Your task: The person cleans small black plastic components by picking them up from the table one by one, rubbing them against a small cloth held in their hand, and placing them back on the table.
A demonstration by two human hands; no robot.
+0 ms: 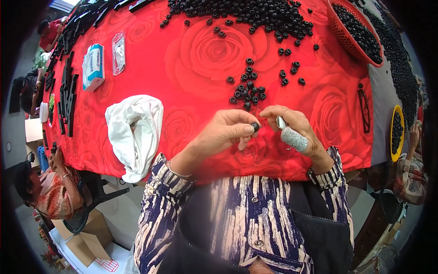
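Between the thumb and fingers of my left hand (224,132) is a small black round part (255,127). My right hand (299,122) is closed around a small tool (294,139) with a speckled pale-grey wrapped grip and a short, light-coloured piece near the index finger. The tool's working end is hard to make out. My hands are close together above the red tablecloth (182,86), their fingertips slightly apart. Just beyond them lies a loose cluster of similar black parts (248,93), several with a hole in the top.
A large heap of black parts (255,16) covers the far side. Right are a red basket (335,27), eyeglasses (364,107) and a yellow-rimmed basket (402,132). Left are a white cloth (134,132), a tissue pack (93,68), a clear tray (119,52) and black strips (68,96). People sit on both sides.
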